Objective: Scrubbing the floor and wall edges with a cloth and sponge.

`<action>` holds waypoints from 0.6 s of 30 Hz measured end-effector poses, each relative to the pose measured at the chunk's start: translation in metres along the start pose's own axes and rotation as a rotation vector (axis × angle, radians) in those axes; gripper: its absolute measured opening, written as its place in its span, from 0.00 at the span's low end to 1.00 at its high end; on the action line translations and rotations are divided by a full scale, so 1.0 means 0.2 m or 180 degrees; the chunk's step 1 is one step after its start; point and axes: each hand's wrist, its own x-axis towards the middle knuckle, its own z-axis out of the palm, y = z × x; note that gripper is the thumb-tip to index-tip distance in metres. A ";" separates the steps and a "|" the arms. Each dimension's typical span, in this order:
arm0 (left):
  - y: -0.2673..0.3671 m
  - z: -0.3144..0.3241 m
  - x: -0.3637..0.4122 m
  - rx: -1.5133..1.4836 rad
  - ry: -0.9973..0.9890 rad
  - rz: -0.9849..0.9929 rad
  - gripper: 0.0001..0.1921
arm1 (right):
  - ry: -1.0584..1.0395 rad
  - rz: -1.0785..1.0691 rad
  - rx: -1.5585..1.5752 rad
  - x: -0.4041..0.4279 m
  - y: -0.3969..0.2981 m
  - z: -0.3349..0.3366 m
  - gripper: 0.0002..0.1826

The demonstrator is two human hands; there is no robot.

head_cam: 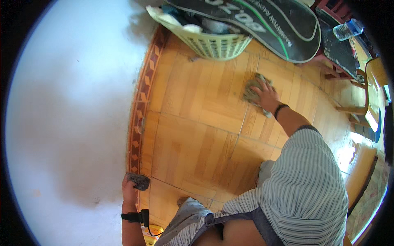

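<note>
My right hand (pixel 267 97) presses a crumpled grey-green cloth (pixel 255 89) against the wood-patterned tile floor (pixel 197 153), right of the picture's middle. At the lower left, my left hand (pixel 128 186) grips a dark grey wad (pixel 140 181), which may be a scouring pad or a rag, beside the patterned border tiles (pixel 135 135) at the foot of the white wall (pixel 70 123). A black strap with a small device (pixel 143 217) and a cable sits on my left wrist.
A pale green plastic basket (pixel 220 46) with items inside stands at the top, partly under a black badminton racket bag (pixel 286 33). To the right are a dark-topped stool (pixel 337 46) bearing a plastic bottle (pixel 347 29), and a wooden chair (pixel 366 89). Something yellow (pixel 152 235) lies near my left forearm.
</note>
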 end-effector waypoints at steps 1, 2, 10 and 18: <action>0.10 -0.01 -0.03 0.0020 0.0056 0.0040 0.15 | -0.0187 0.0174 -0.0186 -0.08 0.10 -0.01 0.40; 0.21 -0.02 -0.06 0.0057 0.0076 0.0148 0.15 | -0.0219 0.0298 -0.0261 -0.13 0.18 -0.02 0.43; 1.08 0.04 -0.49 0.0470 0.0513 0.0446 0.22 | -0.1069 0.0708 -0.0304 -0.29 0.38 -0.06 0.39; 1.29 0.35 0.08 0.0168 0.0410 0.0206 0.29 | -0.0850 0.0696 0.0253 -0.28 0.40 -0.06 0.38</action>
